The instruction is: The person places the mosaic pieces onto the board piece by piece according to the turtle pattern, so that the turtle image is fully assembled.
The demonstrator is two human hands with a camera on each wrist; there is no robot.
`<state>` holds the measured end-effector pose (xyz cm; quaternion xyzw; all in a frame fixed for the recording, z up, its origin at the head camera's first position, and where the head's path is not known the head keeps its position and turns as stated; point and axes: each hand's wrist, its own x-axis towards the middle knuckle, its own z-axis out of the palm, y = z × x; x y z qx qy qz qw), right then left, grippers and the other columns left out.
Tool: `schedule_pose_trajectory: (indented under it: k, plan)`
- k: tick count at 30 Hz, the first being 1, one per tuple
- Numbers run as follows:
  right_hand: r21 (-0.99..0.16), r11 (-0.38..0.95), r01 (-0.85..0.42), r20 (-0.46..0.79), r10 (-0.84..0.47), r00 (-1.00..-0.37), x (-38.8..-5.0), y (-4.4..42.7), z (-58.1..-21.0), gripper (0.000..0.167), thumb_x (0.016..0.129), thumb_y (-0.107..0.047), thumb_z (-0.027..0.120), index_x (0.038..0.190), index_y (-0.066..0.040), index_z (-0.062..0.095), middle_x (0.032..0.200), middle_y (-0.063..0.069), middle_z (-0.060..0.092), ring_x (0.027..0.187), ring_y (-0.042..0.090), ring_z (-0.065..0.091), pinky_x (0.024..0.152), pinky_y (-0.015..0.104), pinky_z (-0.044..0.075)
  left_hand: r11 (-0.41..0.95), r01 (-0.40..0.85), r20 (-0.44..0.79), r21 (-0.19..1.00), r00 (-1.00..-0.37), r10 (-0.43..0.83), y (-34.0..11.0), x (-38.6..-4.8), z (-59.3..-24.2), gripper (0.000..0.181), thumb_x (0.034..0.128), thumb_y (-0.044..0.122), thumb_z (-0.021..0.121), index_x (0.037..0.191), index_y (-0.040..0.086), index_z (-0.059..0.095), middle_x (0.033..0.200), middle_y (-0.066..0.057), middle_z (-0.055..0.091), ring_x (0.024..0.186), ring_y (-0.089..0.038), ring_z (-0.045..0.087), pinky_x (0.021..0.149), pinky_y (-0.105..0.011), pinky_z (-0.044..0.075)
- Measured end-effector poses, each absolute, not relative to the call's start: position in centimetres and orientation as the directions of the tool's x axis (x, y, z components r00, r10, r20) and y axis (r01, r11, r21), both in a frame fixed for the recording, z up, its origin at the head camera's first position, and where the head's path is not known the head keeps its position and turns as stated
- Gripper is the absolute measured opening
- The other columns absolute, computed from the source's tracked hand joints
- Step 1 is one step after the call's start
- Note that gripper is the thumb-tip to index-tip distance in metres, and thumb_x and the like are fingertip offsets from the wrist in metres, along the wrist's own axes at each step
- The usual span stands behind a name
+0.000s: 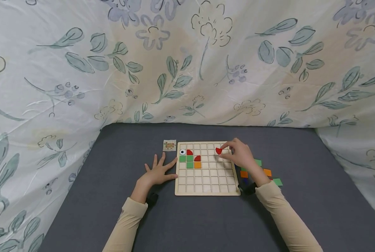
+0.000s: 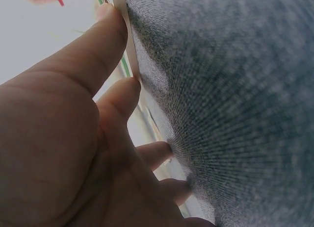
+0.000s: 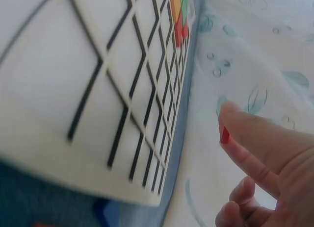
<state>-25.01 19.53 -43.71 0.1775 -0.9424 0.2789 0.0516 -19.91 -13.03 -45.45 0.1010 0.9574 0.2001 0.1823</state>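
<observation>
- A white cloth printed with leaves and flowers (image 1: 181, 101) hangs beyond a dark grey fabric surface (image 1: 137, 224).
- On it lies a square pale wooden grid board (image 1: 207, 181), with flat red, green and orange tiles (image 1: 189, 158) at its far left.
- The left hand (image 1: 157, 174), fingers spread wide, touches the board's left edge.
- The right hand (image 1: 242, 154) pinches a red round-edged piece (image 1: 219, 151) above the board's far right.
- Loose coloured tiles (image 1: 267, 172) lie right.

no legible words, labels, brands, numbers or signs in the head view or either wrist view, small printed card (image 1: 169, 145) just beside the gridded board (image 1: 211, 180), near its upper left corner, print too small to read
</observation>
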Motion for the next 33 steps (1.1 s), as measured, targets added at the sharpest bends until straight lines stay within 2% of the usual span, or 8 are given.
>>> schedule_pose_trajectory:
  k: [12,21,27,33]
  plan:
    - [-0.513,0.774,-0.371,0.198,-0.314,-0.929,-24.3,16.1,-44.6,0.022,0.074,-0.033,0.078,0.092,-0.021,0.072,0.086,0.005,0.056,0.075,0.017,0.047,0.066,0.036,0.028,0.901,0.121,-0.309,0.416,-0.913,0.265,-13.1,-20.0,-45.5,0.071,0.0874,0.051,0.055,0.148,0.030,0.025,0.155,-0.019,-0.001,0.137,-0.046,-0.013,0.096,-0.076,-0.004]
    - [-0.494,0.780,-0.385,0.172,-0.347,-0.922,-23.1,13.7,-45.0,0.026,0.072,-0.036,0.079,0.091,-0.020,0.071,0.080,0.002,0.054,0.066,0.014,0.044,0.064,0.033,0.029,0.900,0.116,-0.314,0.420,-0.912,0.265,-13.1,-19.9,-45.3,0.071,0.0874,0.050,0.056,0.148,0.030,0.025,0.155,-0.019,-0.002,0.137,-0.046,-0.013,0.096,-0.076,-0.004]
    - [-0.493,0.771,-0.403,0.159,-0.376,-0.913,-22.3,12.1,-45.3,0.027,0.070,-0.037,0.081,0.087,-0.019,0.070,0.078,0.002,0.054,0.064,0.012,0.043,0.061,0.030,0.029,0.905,0.120,-0.313,0.409,-0.913,0.262,-13.0,-20.0,-45.5,0.071,0.0871,0.052,0.055,0.147,0.031,0.025,0.155,-0.019,-0.001,0.137,-0.046,-0.012,0.096,-0.076,-0.004]
    - [-0.509,0.770,-0.385,0.117,-0.381,-0.917,-21.8,10.7,-45.6,0.028,0.068,-0.038,0.082,0.086,-0.019,0.071,0.078,0.000,0.055,0.065,0.011,0.045,0.063,0.032,0.032,0.910,0.114,-0.315,0.399,-0.915,0.253,-12.9,-20.0,-45.5,0.071,0.0869,0.052,0.055,0.147,0.031,0.025,0.155,-0.020,0.000,0.138,-0.047,-0.011,0.097,-0.076,-0.003]
